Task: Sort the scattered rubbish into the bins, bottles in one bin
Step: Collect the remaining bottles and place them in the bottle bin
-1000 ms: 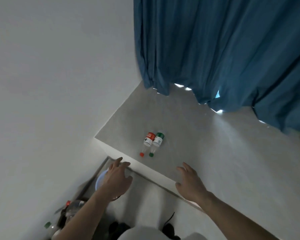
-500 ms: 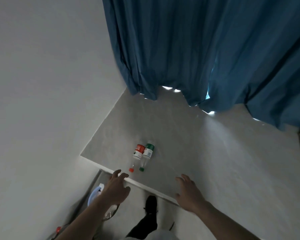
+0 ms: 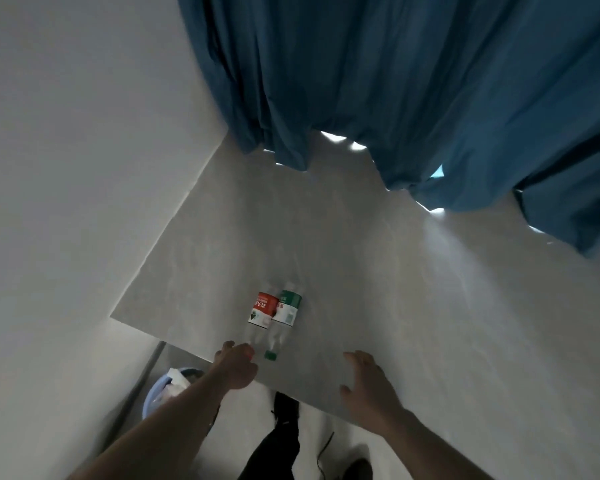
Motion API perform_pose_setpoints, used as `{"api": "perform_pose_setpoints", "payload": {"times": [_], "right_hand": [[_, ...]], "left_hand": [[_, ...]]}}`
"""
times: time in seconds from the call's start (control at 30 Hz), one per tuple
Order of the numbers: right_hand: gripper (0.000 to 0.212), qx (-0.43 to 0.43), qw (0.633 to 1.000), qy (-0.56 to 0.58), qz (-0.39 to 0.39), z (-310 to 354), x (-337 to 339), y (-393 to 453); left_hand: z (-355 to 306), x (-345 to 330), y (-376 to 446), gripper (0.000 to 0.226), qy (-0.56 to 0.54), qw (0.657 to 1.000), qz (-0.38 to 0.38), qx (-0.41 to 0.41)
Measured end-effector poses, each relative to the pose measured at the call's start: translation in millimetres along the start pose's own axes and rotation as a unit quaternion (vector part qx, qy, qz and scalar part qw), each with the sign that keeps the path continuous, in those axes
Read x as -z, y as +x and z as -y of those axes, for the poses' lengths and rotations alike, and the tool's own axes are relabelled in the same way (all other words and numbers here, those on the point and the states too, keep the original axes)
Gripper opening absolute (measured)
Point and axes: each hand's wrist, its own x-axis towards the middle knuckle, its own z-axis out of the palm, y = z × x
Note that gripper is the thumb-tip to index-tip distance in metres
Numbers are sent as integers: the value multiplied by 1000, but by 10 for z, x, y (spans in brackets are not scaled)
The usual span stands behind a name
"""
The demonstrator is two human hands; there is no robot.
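Head view: two clear bottles, red-labelled (image 3: 263,311) and green-labelled (image 3: 286,309), lay side by side on a grey table (image 3: 413,289). The left hand (image 3: 235,367) covered the red bottle's cap, grip unclear. The right hand (image 3: 368,384) hovered, fingers spread.

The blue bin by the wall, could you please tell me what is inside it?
The blue bin holds pale crumpled rubbish, white paper or plastic by the look of it. The left forearm crosses its near side, so the rest of its contents cannot be seen.
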Motion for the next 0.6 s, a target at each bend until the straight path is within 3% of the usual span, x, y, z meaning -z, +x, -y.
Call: {"api": "perform_pose_setpoints", "payload": {"times": [0.1,0.2,0.6], "right_hand": [[65,8,1000,-7,-11,71,-37,308],[66,11,1000,3,4,91,-134,658],[49,-19,985,170,35,-33,-562,1565]], "left_hand": [[39,-48,407,43,-61,998,-1,29],[118,-176,730,43,-54,997,27,37],[-453,-757,1257,42,-36,995,21,-91]]}}
